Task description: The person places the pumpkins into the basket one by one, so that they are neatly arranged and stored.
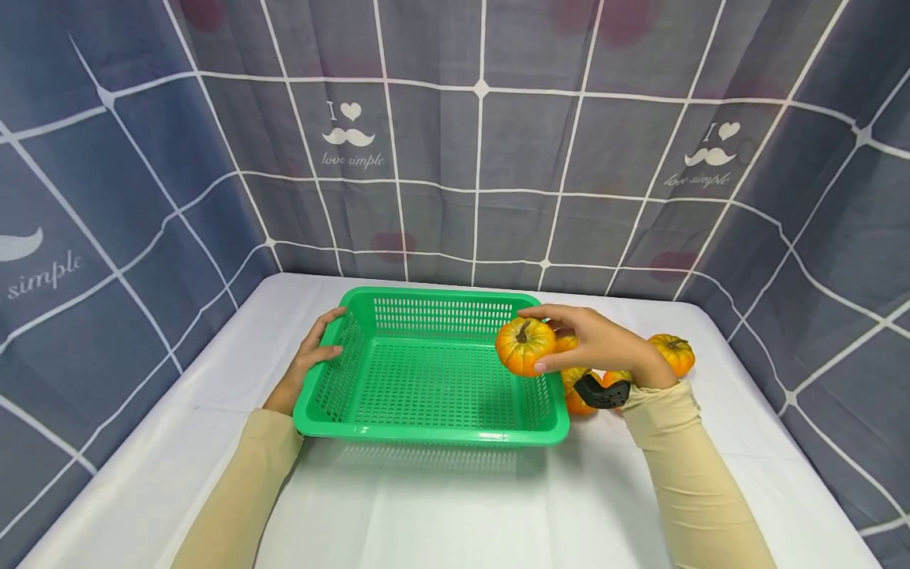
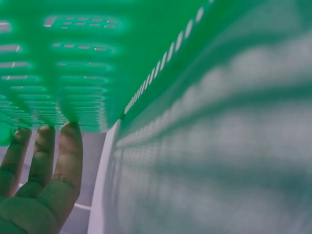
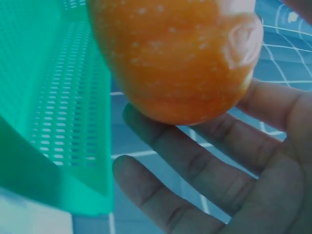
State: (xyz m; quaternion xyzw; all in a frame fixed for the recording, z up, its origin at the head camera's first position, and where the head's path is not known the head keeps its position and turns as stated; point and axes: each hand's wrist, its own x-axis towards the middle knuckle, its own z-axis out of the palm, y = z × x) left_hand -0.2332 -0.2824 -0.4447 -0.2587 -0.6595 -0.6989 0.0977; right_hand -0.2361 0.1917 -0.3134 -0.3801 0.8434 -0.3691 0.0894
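At the right end of the green basket [image 1: 430,434], one orange-yellow pumpkin [image 1: 524,349] is hanging stem-up in the right hand [image 1: 586,341], by the basket's far-right wall — exact clearance over the rim, can't tell. The step in hand is looking like placing it in the basket. Doing it well probably means clearing the right rim, lowering right down to the floor and only then letting go, since a dropped round thing could be rolling; the basket wants bracing meanwhile.

Hands: the right is grasping the pumpkin, spreading about as wide as the fruit, thumb on the near side, fingers round the far side and below; in its wrist view, two fingers are reaching clear of the skin. The left hand [image 1: 307,359] is gripping the basket's left wall — thumb hooking over the rim, fingertips pressing outside. More pumpkins [image 1: 580,401] are lying right of the basket, on the table [image 1: 441,514].
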